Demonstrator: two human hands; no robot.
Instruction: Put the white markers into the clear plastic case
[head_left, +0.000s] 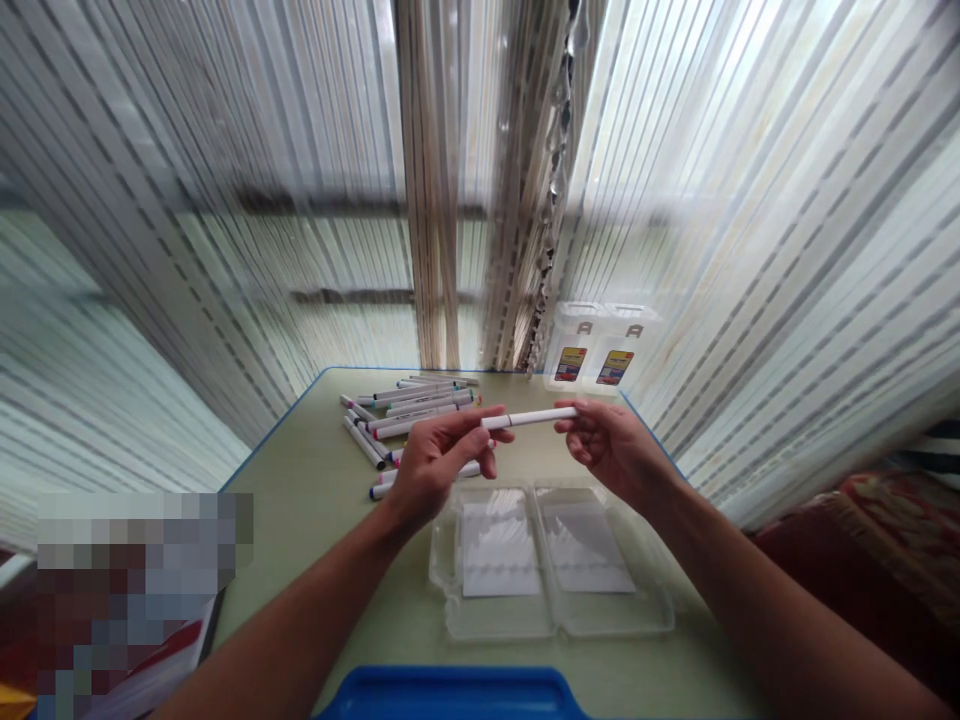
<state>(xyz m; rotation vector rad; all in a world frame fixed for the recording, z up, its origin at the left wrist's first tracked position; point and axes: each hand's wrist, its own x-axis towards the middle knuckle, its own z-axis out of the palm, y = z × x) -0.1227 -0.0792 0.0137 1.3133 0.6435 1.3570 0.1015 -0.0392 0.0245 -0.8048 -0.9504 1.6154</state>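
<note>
I look down on a pale green tabletop (pixel 281 490) with a thin blue edging, its far side up against striped, sheer string curtains (pixel 330 110) that let daylight through, with a darker bunched fall near the middle. Above the table, I see the left hand (pixel 439 460) pinching one end of a white marker pen (pixel 534 417) between thumb and fingers, while the right hand (pixel 615 440) grips the other end in its fingertips. Behind and beside the left hand lies a loose heap of capped markers (pixel 424 405); below the pen, a clear plastic case (pixel 502 633) lies open, a white sheet in each half. A clear upright case (pixel 592 350) with two yellow labels stands at the far right corner, a blue plastic object (pixel 457 690) sits at the near edge, and a fringed, patterned cloth (pixel 904 530) shows off to the right
</note>
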